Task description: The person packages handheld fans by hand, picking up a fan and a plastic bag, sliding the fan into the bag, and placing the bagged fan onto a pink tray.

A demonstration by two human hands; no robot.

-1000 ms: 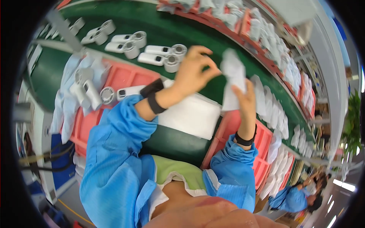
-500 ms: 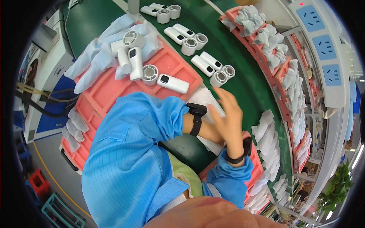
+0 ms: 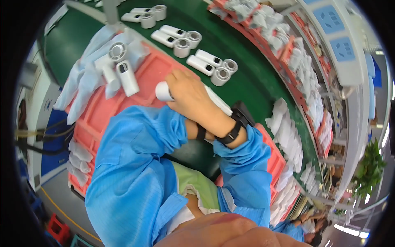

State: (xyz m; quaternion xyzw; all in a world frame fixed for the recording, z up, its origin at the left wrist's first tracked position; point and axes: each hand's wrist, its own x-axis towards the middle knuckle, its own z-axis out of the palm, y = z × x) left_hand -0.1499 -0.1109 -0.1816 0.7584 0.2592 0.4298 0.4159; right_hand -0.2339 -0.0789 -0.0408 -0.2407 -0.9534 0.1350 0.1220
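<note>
My right hand reaches left across my body over the coral-pink tray. Its fingers are closed round a white rounded plastic part; only one smooth end shows. My left forearm passes beneath the right one, so the left hand and its fingers are hidden. Both wrists wear black bands. Beside the right hand lies a white sheet or wrap. On pale blue wrapping at the tray's far left rest a white ring-shaped head and a white handle with a small black window.
Further back on the green table, paired white handles and round heads lie in groups. Wrapped white pieces lie at the right. Beyond them stand loaded pink trays and a socket strip. Another person appears lower right.
My right hand has swung left and down onto the tray and closed on a white part. The loose head and handle there no longer show. The whole view has shifted.
</note>
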